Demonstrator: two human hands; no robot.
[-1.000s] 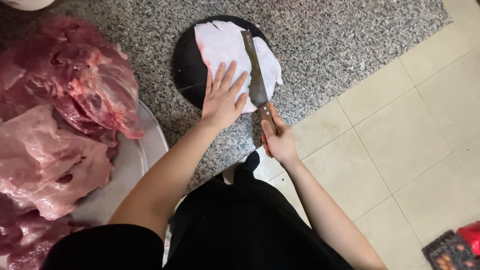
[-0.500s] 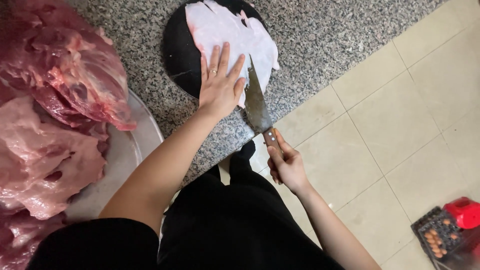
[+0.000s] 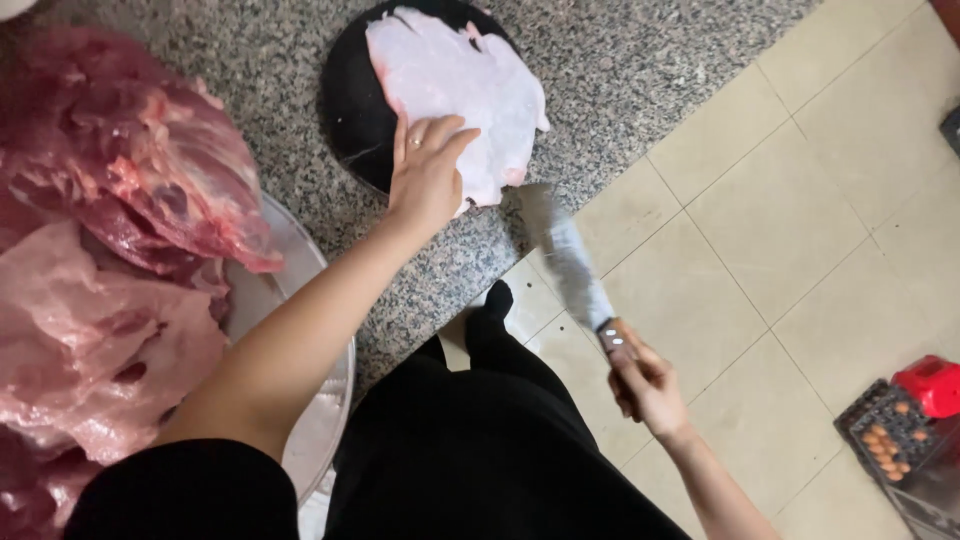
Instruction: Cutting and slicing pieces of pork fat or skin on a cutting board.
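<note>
The left hand (image 3: pixel 428 172) lies flat, fingers spread, on the near edge of the pale pink slab of meat (image 3: pixel 455 95). The right hand (image 3: pixel 645 385), fingers wrapped around the cleaver (image 3: pixel 572 262), has pulled the blade off the meat, so the stroke looks finished. The slab lies thin and glossy on the round black board (image 3: pixel 350 110), far centre.

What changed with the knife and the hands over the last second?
The right hand drew the knife back off the pale slab of meat, toward the person and clear of the round black board. The left hand still presses flat on the meat, which stayed put.
</note>
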